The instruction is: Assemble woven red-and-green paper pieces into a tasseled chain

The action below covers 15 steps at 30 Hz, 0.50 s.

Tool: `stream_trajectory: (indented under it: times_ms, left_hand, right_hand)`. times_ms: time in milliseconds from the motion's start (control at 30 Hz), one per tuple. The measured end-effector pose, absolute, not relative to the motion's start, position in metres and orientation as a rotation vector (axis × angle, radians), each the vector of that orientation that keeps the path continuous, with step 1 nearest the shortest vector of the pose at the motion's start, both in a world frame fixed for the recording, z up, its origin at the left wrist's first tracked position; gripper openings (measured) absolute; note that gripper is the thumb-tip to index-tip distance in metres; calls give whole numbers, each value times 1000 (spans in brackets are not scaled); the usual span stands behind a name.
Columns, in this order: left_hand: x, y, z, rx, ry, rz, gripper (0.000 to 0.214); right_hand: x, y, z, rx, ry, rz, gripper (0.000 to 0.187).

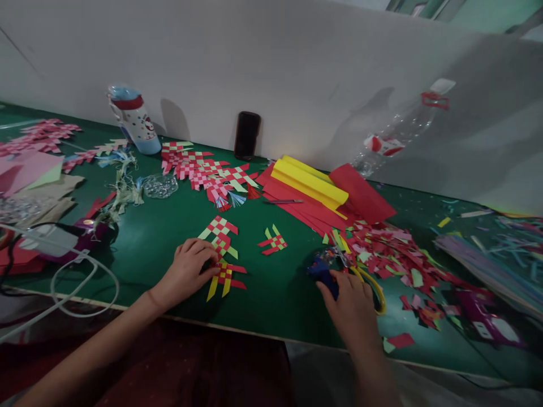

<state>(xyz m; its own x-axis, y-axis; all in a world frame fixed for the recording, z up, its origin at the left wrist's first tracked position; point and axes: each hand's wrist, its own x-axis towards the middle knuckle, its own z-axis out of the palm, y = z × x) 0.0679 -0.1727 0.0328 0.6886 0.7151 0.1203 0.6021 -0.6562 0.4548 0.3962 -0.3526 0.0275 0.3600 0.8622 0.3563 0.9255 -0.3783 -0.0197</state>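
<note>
My left hand (189, 267) rests on the green table (271, 288), fingers curled and pressed on a small woven red and yellow paper piece (227, 277). Two more woven pieces lie just beyond it, one (219, 227) red and pale green, the other (272, 242) smaller, to the right. My right hand (350, 308) lies near the front edge, fingers closed over a dark blue object (322, 268). Yellow-handled scissors (373, 285) lie right beside that hand.
Red and yellow paper sheets (314, 189) lie at the back, a heap of red scraps (394, 251) to the right. A phone (247, 134) leans on the wall, beside a bottle (136, 120) and woven pieces (203, 169). White cable (85, 282) loops left. Plastic bottle (394, 135) right.
</note>
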Motion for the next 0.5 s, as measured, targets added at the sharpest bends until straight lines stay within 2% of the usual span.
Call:
stream_trajectory:
  times_ms: [300, 500]
  left_hand:
    - [71, -178, 55, 2197, 996, 422, 9]
    - [65, -185, 57, 1987, 930, 556, 12]
  right_hand:
    - [397, -352, 31, -2499, -1430, -246, 44]
    - [404, -365, 64, -2479, -1026, -32, 48]
